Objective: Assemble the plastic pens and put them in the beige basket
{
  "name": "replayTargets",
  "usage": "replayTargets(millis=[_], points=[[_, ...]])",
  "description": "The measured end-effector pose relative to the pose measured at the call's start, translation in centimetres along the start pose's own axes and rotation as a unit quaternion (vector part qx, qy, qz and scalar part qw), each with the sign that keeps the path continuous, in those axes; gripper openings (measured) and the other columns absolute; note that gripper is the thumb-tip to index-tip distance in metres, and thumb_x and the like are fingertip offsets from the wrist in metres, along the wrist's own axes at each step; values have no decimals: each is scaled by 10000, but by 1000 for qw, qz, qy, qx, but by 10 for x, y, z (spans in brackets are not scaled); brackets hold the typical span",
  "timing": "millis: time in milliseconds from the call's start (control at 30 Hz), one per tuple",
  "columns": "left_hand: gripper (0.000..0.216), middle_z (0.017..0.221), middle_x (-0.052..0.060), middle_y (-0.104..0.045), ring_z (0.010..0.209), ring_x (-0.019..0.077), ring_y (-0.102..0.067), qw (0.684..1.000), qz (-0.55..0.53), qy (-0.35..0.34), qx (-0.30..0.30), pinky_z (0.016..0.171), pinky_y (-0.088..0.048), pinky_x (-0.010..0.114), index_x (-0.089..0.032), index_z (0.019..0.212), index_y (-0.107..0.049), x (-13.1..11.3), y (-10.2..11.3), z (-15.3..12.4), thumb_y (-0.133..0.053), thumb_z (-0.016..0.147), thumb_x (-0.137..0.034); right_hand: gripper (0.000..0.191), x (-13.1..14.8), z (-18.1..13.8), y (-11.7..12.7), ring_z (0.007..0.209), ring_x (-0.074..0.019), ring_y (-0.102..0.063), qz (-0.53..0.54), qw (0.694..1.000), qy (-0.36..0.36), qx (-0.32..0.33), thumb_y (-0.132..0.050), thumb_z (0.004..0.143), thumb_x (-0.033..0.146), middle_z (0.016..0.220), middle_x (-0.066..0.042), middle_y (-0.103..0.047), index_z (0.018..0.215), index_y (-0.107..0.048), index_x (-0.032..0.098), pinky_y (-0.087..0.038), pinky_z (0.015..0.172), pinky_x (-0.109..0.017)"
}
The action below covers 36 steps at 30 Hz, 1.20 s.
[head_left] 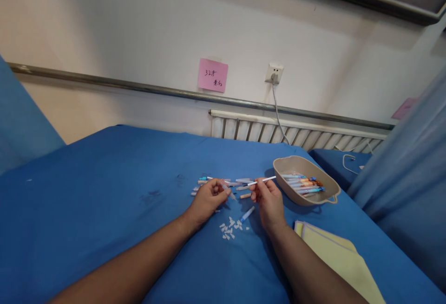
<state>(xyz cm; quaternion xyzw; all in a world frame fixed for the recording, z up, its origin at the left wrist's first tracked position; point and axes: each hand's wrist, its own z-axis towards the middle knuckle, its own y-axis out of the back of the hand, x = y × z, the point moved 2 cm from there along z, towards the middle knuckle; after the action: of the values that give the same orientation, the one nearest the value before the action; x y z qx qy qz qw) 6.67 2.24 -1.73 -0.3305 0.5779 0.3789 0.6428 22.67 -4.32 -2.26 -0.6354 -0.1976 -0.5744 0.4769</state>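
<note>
Head view: we have both forearms coming in from 6 o'clock over a blue table (104, 192). Left hand (208, 198) is curled nearly closed around a pen barrel (228, 191), tip end poking out toward 3 o'clock. Right hand (267, 200) pinches a thin white refill (262, 181) between thumb and fingertips, the rest of the fingers folded in; the refill sticks out toward 2 o'clock, its far end just short of the tray rim. The two hands sit near each other, not touching.

At 12 o'clock of the left hand: a loose row of pen parts (223, 181) lying flat on the cloth. At 6 o'clock between the hands: a scatter of small white caps (228, 230), plus one pale blue pen piece (247, 214) just beside the right wrist.

At 3 o'clock of the right hand: beige oval tray (306, 161) with several pens (302, 184) lying inside, roughly parallel. The tray sits close to the table's right edge. At 5 o'clock: a yellow folder (334, 253), running off toward the bottom right corner of the table.

Open room: wide bare cloth from 7 to 11 o'clock of the left hand. Right side is tight: tray, folder, then the table edge, with a blue curtain (411, 174) past it. Far edge at 12 o'clock stands against a wall with a radiator (296, 132), a socket (274, 73) and a pink note (213, 75).
</note>
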Motion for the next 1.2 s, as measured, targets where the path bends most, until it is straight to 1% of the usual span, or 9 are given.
replayTargets(millis=[67, 200, 333, 400, 567, 733, 967, 1100, 1200], points=[[267, 664, -28, -565, 593, 105, -534, 1000, -7, 0, 13, 561, -416, 211, -157, 784, -520, 0, 0, 0, -669, 707, -365, 321, -1, -2, -3, 462, -107, -488, -6, 1000, -4, 13, -588, 764, 501, 669, -2, -629, 816, -557, 186, -370, 449, -226], [247, 821, 28, -636, 704, 133, -571, 998, -21, -10, 50, 638, -453, 247, -170, 860, -505, -3, -2, -3, -599, 777, -382, 326, -1, -7, -7, 461, -103, -488, -8, 999, -9, 36, -557, 790, 509, 673, -6, -641, 823, -566, 185, -379, 461, -228], [238, 706, -15, -586, 630, 118, -521, 995, 61, -42, 69, 598, -420, 226, -170, 907, -540, -8, -6, -7, -544, 814, -388, 321, 0, -7, -6, 466, -104, -491, 1, 999, 1, 34, -546, 802, 506, 676, -3, -642, 827, -569, 188, -385, 469, -228], [248, 717, -9, -588, 653, 128, -525, 990, 110, -57, 65, 609, -420, 230, -165, 908, -582, -10, -6, -8, -544, 812, -390, 328, 2, -7, -5, 471, -109, -497, -2, 1000, 8, 29, -542, 801, 515, 675, -1, -640, 830, -571, 190, -386, 469, -231], [290, 866, 33, -664, 801, 181, -580, 978, 176, -82, 80, 728, -454, 277, -176, 1014, -645, -16, -7, -13, -540, 816, -360, 340, 3, -7, -4, 472, -111, -494, -14, 999, 15, 27, -534, 806, 523, 679, -8, -645, 834, -577, 187, -379, 474, -233], [293, 1035, 51, -670, 938, 199, -590, 963, 218, -115, 111, 843, -442, 302, -207, 1073, -659, -21, -7, -15, -514, 841, -310, 323, 3, -8, -5, 466, -110, -490, -8, 999, 15, 33, -543, 807, 510, 664, -1, -643, 816, -580, 189, -371, 477, -232], [295, 1014, 49, -672, 911, 190, -596, 958, 232, -126, 110, 824, -444, 296, -216, 1092, -655, -22, -6, -16, -507, 853, -305, 292, 2, -6, -3, 475, -103, -484, -5, 999, 15, 30, -540, 828, 473, 653, 2, -631, 816, -577, 183, -366, 489, -226], [270, 943, 33, -673, 859, 179, -583, 959, 229, -131, 105, 794, -434, 284, -217, 1052, -669, -21, -6, -16, -531, 835, -299, 287, 1, -9, -7, 478, -101, -486, -38, 997, 15, 70, -524, 842, 467, 643, 11, -621, 798, -572, 188, -369, 494, -226], [260, 898, 28, -666, 819, 171, -570, 974, 174, -96, 109, 762, -427, 275, -197, 1015, -676, -16, -6, -16, -569, 812, -320, 293, 1, -10, -9, 475, -98, -463, -70, 993, 20, 95, -537, 831, 469, 609, 30, -582, 745, -567, 191, -356, 493, -225]])
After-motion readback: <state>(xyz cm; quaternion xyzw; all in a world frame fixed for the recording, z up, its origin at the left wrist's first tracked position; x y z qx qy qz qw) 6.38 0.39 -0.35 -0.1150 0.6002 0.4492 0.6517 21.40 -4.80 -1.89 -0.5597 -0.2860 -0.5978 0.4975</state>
